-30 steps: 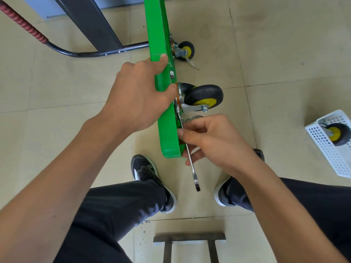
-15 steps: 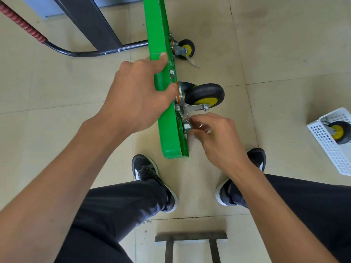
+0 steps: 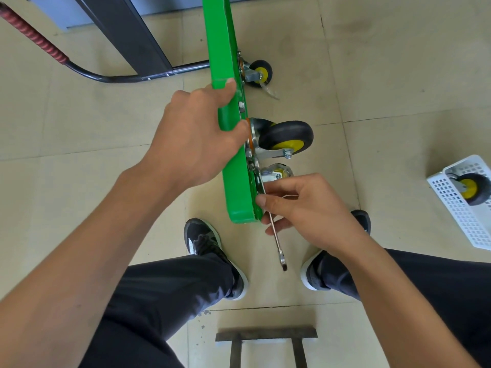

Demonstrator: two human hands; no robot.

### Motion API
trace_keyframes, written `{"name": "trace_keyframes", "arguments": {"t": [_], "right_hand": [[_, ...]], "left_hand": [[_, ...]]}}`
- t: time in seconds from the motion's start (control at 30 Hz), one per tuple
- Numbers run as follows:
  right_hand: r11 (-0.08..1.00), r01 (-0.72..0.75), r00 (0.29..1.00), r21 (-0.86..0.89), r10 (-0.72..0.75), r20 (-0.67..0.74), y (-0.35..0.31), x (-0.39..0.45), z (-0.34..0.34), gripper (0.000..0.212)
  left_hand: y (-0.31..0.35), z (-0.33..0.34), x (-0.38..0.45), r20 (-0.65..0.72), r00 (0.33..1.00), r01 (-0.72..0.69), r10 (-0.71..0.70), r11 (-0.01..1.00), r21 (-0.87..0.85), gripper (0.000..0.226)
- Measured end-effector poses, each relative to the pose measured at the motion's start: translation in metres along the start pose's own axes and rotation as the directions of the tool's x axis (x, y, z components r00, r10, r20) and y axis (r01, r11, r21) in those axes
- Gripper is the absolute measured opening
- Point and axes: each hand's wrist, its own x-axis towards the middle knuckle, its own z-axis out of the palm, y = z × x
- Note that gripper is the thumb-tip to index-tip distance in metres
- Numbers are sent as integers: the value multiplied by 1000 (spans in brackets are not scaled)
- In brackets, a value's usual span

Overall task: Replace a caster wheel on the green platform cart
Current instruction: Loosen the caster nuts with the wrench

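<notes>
Green platform cart (image 3: 233, 166) tipped on its edge on tiled floor (image 3: 398, 75), deck edge-on, underside facing right. Left hand (image 3: 191, 139) wrapped over deck's top edge, fingers curled round it, thumb tip near orange caster plate. Black caster wheel (image 3: 287, 138) with yellow hub bolted to underside just right of that hand, sticking out sideways. Second caster (image 3: 259, 73) farther up same side, smaller in view. Right hand (image 3: 305, 208) just below main caster, grip pinched on silver wrench (image 3: 277, 243): thumb and forefinger on shank against cart's near corner, lower end of wrench hanging free toward floor between shoes (image 3: 212, 251). Upper end hidden by fingers and plate, so engagement with a bolt unclear. White perforated basket (image 3: 457, 221) at right edge, well apart from cart, holding spare caster (image 3: 471, 185). Cart handle with red wrap (image 3: 34, 38) lying at upper left. Dark metal frame (image 3: 265, 341) at bottom centre.
</notes>
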Motion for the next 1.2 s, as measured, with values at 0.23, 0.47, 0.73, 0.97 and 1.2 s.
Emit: {"name": "trace_keyframes", "arguments": {"t": [0.23,0.47,0.73,0.97,1.2], "right_hand": [[998,10,999,67,-13,44,-11,0,4,15],[987,98,994,-127,-103,-37,-5,10,6,12],[843,232,917,-486,-357,-181,14,30,-1,9],[762,305,852,-572,-487,-195,22,24,3,11],[982,75,982,-175,-104,-157,9,0,-7,16]], "left_hand": [[0,0,1,-5,1000,-6,6,1000,16,63],[1,0,1,-4,1000,5,-5,1000,10,62],[-2,2,2,4,1000,27,-27,999,-24,64],[-2,2,2,8,1000,30,-30,999,-35,66],[-2,1,2,5,1000,23,-23,1000,-22,65]]}}
